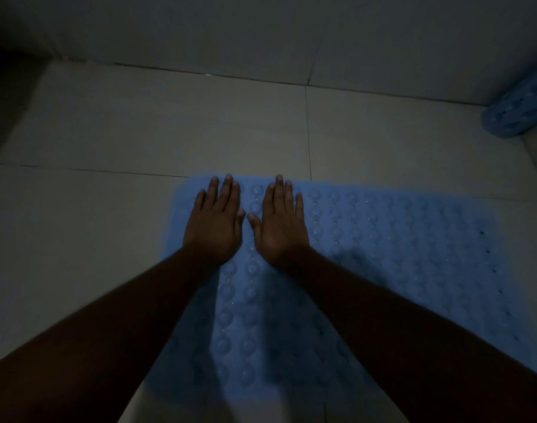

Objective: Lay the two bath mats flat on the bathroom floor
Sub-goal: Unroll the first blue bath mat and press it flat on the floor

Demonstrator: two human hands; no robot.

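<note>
- Blue bath mat: spread over the tiled floor, filling the frame from centre out to 3 o'clock and down to 6 o'clock. Rows of round suction bumps and small drain holes are seen across the surface.
- Handling, judged: the mat is taken to be soft rubbery sheet, light and floppy, likely to curl back at the ends once unrolled. A grippy feel when dry and a slick one when wet are expected. No fragility is expected.
- Best hold, judged: the short edge or the corners, pinched thinly, then pressed down with flat palms outward from the centre.
- Left hand: laid palm down on the mat near its far corner at about 11 o'clock, fingers extended and close together. Nothing is held; the grip is fully spread and flat.
- Right hand: laid palm down just beside the left, thumbs nearly meeting, fingers extended towards 12 o'clock. Nothing is grasped here either.
- Second bath mat: seen rolled at 2 o'clock against the wall, well apart from both hands, not yet laid out.
- Light is poor; whether the near edge lies fully flat cannot be told.
</note>
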